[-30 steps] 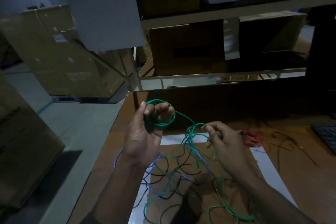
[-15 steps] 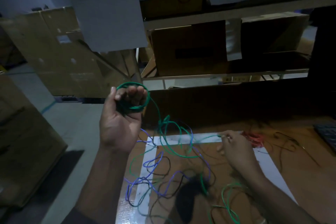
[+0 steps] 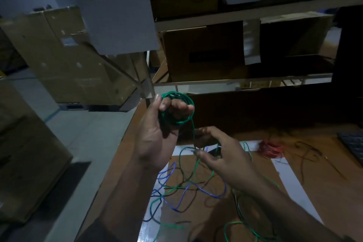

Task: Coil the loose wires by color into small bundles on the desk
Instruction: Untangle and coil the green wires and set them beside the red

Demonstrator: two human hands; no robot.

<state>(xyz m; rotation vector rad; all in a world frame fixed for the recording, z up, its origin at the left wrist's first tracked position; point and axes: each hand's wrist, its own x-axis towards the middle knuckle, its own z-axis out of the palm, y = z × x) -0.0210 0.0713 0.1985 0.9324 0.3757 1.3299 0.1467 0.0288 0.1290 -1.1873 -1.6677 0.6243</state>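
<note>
Nearest me, at six o'clock, loose green, blue and black wires (image 3: 188, 188) sprawl tangled on the brown wooden desk (image 3: 324, 182). At two o'clock, my right hand (image 3: 224, 153) pinches the green strand to feed it. At eleven o'clock, my left hand (image 3: 157, 131) curls round the small green wire coil (image 3: 176, 109), held high to keep its turns clear of the tangle.

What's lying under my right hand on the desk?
Under the right hand: loose green wire, blue wire and dark wire tangled on the desk, over white paper. The hand and forearm hide whatever lies directly beneath.
</note>
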